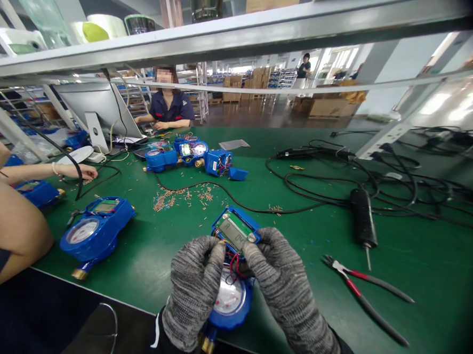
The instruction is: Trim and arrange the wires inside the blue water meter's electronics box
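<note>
A blue water meter (pixel 233 319) with a round dial and a brass end lies before me at the table's front edge. Its upper housing is uncovered, showing a green circuit board (pixel 228 220) with a lit LCD screen. Red and dark wires (pixel 235 265) loop out below the board. My left hand (pixel 196 289), in a grey knit glove, is closed at the housing's lower left, thumb and finger pinched by thin wires. With its thumb on the board's lower right corner, my gloved right hand (pixel 280 278) grips the housing's right side. Its other fingertips are partly hidden.
Red-handled cutters (pixel 358 283) and a black electric screwdriver (pixel 363 217) lie right, among cables (pixel 319 187). Small screws (pixel 165 200) are scattered mid-table. Another water meter (pixel 97 227) stands left, near a co-worker's arm (pixel 14 206). More meters (pixel 190 153) sit behind, under a shelf (pixel 229 35).
</note>
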Motion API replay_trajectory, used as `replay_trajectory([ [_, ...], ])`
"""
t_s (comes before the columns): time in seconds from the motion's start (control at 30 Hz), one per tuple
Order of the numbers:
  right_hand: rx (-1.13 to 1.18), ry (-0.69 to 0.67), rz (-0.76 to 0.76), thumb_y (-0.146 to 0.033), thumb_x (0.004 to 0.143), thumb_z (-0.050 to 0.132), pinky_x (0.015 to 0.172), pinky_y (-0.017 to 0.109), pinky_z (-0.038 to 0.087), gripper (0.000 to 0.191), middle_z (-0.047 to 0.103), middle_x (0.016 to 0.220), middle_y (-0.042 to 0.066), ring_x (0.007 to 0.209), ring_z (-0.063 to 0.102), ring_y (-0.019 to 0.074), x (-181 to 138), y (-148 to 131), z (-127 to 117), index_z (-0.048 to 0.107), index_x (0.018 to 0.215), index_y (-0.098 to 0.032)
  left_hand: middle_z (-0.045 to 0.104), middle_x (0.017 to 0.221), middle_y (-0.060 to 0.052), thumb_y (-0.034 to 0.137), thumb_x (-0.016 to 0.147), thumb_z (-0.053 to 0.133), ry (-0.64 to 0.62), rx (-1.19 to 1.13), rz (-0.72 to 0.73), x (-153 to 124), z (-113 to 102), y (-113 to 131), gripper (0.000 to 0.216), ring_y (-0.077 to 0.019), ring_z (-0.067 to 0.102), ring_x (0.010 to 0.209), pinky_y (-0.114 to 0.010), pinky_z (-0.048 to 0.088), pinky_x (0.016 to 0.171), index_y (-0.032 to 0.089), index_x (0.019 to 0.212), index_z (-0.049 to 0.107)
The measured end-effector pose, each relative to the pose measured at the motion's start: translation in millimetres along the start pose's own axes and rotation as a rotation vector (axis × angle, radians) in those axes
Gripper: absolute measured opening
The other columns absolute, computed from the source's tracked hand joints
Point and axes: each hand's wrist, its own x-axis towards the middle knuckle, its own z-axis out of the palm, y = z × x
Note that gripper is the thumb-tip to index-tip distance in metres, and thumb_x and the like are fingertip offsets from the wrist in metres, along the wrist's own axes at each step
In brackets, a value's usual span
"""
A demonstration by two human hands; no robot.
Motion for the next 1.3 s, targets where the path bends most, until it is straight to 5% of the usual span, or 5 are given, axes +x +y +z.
replay_trajectory([
  [0.37, -0.019, 0.000, -0.024, -0.044, 0.071, 0.065, 0.044, 0.023, 0.050, 0.025, 0.061, 0.057, -0.001, 0.049, 0.059, 0.0144, 0, -2, -2, 0.054, 0.071, -0.021, 0.073, 0.085, -0.004, 0.039, 0.088, 0.054, 0.072, 0.106, 0.083, -1, 2, -2, 0.025, -0.0224, 0.067, 0.079, -0.041, 0.051, 0.080, 0.021, 0.084, 0.070],
  [0.73, 0.036, 0.037, -0.044, -0.042, 0.071, 0.066, 0.046, 0.024, 0.052, 0.023, 0.065, 0.062, 0.000, 0.051, 0.062, 0.0157, -3, 4, 2, 0.058, 0.076, -0.021, 0.074, 0.093, -0.006, 0.044, 0.086, 0.059, 0.016, 0.017, -0.057, -7, 2, -7, 0.027, -0.0234, 0.068, 0.087, -0.041, 0.053, 0.085, 0.021, 0.091, 0.070],
  [0.87, 0.045, 0.022, -0.083, -0.040, 0.074, 0.064, 0.048, 0.024, 0.054, 0.020, 0.067, 0.065, 0.001, 0.054, 0.065, 0.0163, -4, 9, -1, 0.057, 0.080, -0.021, 0.074, 0.086, -0.004, 0.040, 0.086, 0.060, 0.067, 0.056, 0.026, -7, 3, -5, 0.022, -0.0222, 0.069, 0.080, -0.040, 0.055, 0.080, 0.021, 0.086, 0.070],
  [1.1, -0.243, 0.062, -0.317, -0.031, 0.083, 0.058, 0.050, 0.021, 0.054, 0.010, 0.064, 0.067, -0.003, 0.053, 0.063, 0.0131, -11, 23, 0, 0.054, 0.088, -0.023, 0.073, 0.078, -0.003, 0.032, 0.089, 0.057, 0.213, 0.269, 0.312, -5, 0, -5, 0.019, -0.0212, 0.069, 0.069, -0.036, 0.055, 0.065, 0.019, 0.083, 0.070],
  [1.3, -0.498, 0.102, -0.551, -0.029, 0.088, 0.055, 0.043, 0.021, 0.048, 0.010, 0.067, 0.066, -0.002, 0.049, 0.064, 0.0139, -19, 22, -2, 0.052, 0.096, -0.023, 0.074, 0.081, -0.004, 0.035, 0.089, 0.057, 0.155, 0.237, 0.204, -5, -2, -7, 0.019, -0.0220, 0.069, 0.073, -0.036, 0.055, 0.069, 0.021, 0.084, 0.070],
])
